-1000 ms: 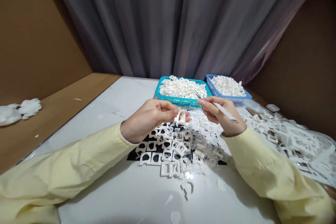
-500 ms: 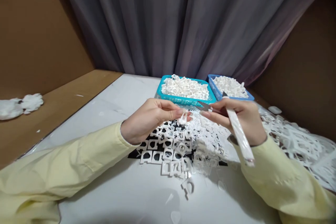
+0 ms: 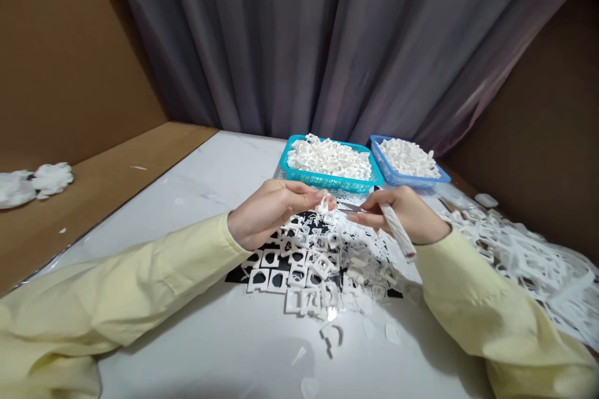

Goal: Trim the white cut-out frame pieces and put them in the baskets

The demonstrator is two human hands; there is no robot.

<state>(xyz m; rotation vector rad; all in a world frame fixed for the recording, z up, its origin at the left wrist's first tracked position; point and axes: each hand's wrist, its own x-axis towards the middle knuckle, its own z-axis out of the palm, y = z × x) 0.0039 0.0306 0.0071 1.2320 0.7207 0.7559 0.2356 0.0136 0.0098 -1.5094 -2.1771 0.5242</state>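
Between thumb and fingers, my left hand (image 3: 276,209) pinches a small white plastic piece (image 3: 322,204). My right hand (image 3: 402,215) is closed on a pointed metal blade (image 3: 350,207), its tip aimed left at the piece. A white-wrapped rod-like handle (image 3: 397,234) also sits in the right hand, slanting down to the right; I cannot tell whether it and the blade are one tool. Below the hands, several flat white plastic pieces with cut-out openings (image 3: 278,280) lie in rough rows on a black mat (image 3: 235,275).
Behind the hands stand a teal basket (image 3: 328,182) and a blue basket (image 3: 414,179), both heaped with white pieces. A tangled pile of white plastic strips (image 3: 528,268) lies at the right. White crumpled stuff (image 3: 52,179) rests on the left ledge. A grey curtain (image 3: 281,43) hangs behind.
My right hand has moved slightly left and down, bringing the blade closer to the piece. The wrapped handle has swung and shows shorter. My left hand still pinches the white piece.
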